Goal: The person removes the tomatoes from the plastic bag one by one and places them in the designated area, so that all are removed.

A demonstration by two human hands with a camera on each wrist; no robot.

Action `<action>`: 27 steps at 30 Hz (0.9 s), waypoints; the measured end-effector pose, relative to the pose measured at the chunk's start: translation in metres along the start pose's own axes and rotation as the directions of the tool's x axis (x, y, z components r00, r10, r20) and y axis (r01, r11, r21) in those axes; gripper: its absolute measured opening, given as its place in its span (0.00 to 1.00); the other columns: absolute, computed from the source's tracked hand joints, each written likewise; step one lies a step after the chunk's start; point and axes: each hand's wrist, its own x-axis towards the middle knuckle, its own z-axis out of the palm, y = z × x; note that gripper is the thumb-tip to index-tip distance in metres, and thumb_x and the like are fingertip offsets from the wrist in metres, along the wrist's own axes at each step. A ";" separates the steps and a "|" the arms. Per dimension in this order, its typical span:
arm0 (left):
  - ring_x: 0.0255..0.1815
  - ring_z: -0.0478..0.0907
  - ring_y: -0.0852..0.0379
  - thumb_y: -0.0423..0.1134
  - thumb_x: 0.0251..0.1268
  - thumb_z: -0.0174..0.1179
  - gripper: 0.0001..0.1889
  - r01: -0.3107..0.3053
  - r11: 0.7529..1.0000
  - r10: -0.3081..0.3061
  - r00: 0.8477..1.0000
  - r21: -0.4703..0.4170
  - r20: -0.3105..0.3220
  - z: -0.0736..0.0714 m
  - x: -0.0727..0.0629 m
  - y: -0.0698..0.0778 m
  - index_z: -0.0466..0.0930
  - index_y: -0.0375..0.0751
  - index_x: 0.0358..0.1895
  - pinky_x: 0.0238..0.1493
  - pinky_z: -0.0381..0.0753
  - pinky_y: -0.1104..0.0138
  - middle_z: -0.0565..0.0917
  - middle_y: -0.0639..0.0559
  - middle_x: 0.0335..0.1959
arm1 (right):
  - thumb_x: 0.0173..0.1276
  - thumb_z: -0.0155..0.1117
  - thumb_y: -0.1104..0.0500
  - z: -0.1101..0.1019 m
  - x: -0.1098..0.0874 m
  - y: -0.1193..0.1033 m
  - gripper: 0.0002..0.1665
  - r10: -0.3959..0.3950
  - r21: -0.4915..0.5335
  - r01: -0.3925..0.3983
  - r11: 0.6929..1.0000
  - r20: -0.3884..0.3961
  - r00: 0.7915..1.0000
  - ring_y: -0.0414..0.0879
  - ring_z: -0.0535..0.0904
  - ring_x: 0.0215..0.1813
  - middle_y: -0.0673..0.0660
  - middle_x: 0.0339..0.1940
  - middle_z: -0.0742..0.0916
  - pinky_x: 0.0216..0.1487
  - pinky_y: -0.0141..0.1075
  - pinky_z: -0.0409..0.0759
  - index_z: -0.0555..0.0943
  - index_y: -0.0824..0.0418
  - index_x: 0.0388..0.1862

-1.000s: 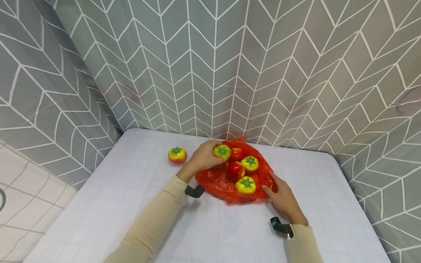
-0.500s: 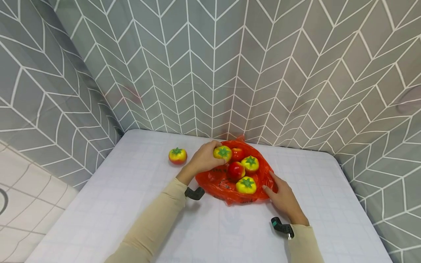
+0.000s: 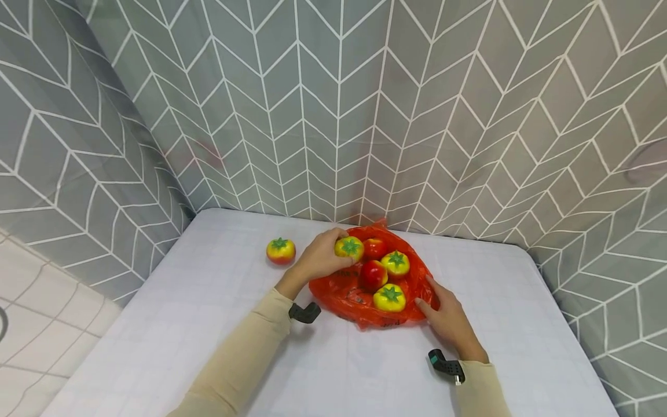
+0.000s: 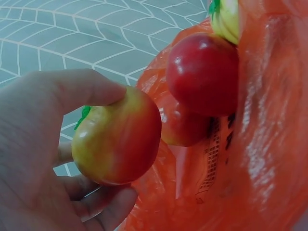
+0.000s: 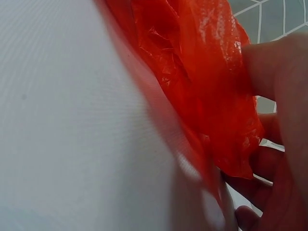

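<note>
In the head view my left hand (image 3: 319, 256) grips a yellow-and-red toy fruit with a green leafy top (image 3: 350, 248), at the left side of an open red plastic bag (image 3: 333, 289). The left wrist view shows the thumb on one side of that toy fruit (image 4: 118, 137) and curled fingers beneath it. Several similar toy fruits (image 3: 395, 263) lie in the bag, some with their red sides up. My right hand (image 3: 449, 317) holds the bag's right edge. In the right wrist view the thumb lies on the red plastic (image 5: 211, 86), with the fingers behind it, partly hidden.
One more yellow-and-red toy fruit (image 3: 281, 251) sits on the white-covered table (image 3: 219, 289), left of the bag. A grey curtain with white zigzag lines (image 3: 323, 116) hangs behind the table and along its sides.
The left hand and the toy fruit it grips have shifted slightly left and toward the person. The right hand stays at the bag's edge, and the other toy fruits keep their places.
</note>
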 end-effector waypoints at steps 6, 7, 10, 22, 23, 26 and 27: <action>0.53 0.75 0.53 0.47 0.56 0.71 0.32 0.009 1.000 -0.009 1.000 -0.018 0.013 0.007 -0.008 -0.007 0.71 0.44 0.64 0.56 0.80 0.57 0.77 0.51 0.56 | 0.74 0.58 0.43 0.006 -0.008 0.002 0.46 -0.001 -0.002 0.001 1.000 -0.006 1.000 0.69 0.57 0.75 0.71 0.75 0.65 0.69 0.66 0.60 0.54 0.60 0.81; 0.53 0.75 0.53 0.47 0.56 0.71 0.32 0.008 1.000 -0.008 1.000 -0.019 0.007 0.006 -0.009 -0.008 0.71 0.43 0.64 0.56 0.80 0.57 0.77 0.50 0.56 | 0.74 0.58 0.43 0.006 -0.008 0.001 0.46 -0.001 -0.001 0.001 1.000 -0.007 1.000 0.69 0.57 0.75 0.71 0.75 0.65 0.69 0.66 0.59 0.54 0.60 0.82; 0.52 0.75 0.52 0.46 0.56 0.70 0.32 0.014 1.000 -0.014 1.000 -0.021 -0.016 0.002 -0.011 -0.009 0.71 0.43 0.64 0.56 0.80 0.56 0.76 0.50 0.56 | 0.74 0.58 0.43 0.007 -0.005 0.001 0.46 -0.009 0.000 0.009 1.000 -0.011 1.000 0.68 0.57 0.75 0.70 0.75 0.65 0.69 0.66 0.59 0.54 0.60 0.82; 0.53 0.74 0.51 0.45 0.58 0.69 0.32 -0.006 0.999 0.005 0.999 -0.033 -0.032 -0.014 -0.013 -0.006 0.70 0.43 0.66 0.57 0.79 0.55 0.75 0.49 0.58 | 0.74 0.58 0.44 0.001 0.002 0.002 0.46 -0.004 -0.007 0.003 1.000 -0.003 1.000 0.69 0.56 0.75 0.71 0.75 0.64 0.69 0.67 0.59 0.52 0.58 0.82; 0.54 0.74 0.51 0.45 0.58 0.69 0.32 -0.006 0.999 0.005 0.999 -0.035 -0.034 -0.016 -0.013 -0.007 0.70 0.44 0.66 0.58 0.79 0.55 0.75 0.49 0.58 | 0.74 0.58 0.43 0.001 0.002 0.002 0.46 0.000 -0.005 0.000 1.000 0.000 1.000 0.69 0.56 0.75 0.71 0.75 0.64 0.69 0.66 0.59 0.52 0.58 0.82; 0.55 0.74 0.51 0.45 0.59 0.69 0.32 -0.008 0.999 0.007 0.999 -0.043 -0.044 -0.020 -0.015 -0.010 0.71 0.44 0.66 0.59 0.77 0.55 0.75 0.49 0.59 | 0.74 0.57 0.41 0.000 0.002 0.001 0.47 0.015 -0.001 -0.014 1.000 0.009 1.000 0.70 0.56 0.75 0.71 0.76 0.64 0.68 0.67 0.60 0.51 0.57 0.83; 0.55 0.74 0.51 0.45 0.59 0.69 0.32 -0.010 0.999 0.008 0.999 -0.042 -0.047 -0.021 -0.016 -0.011 0.71 0.44 0.66 0.60 0.77 0.55 0.75 0.49 0.60 | 0.74 0.57 0.41 0.000 0.002 0.001 0.47 0.017 0.000 -0.017 1.000 0.010 1.000 0.70 0.56 0.75 0.71 0.76 0.64 0.68 0.67 0.60 0.51 0.57 0.83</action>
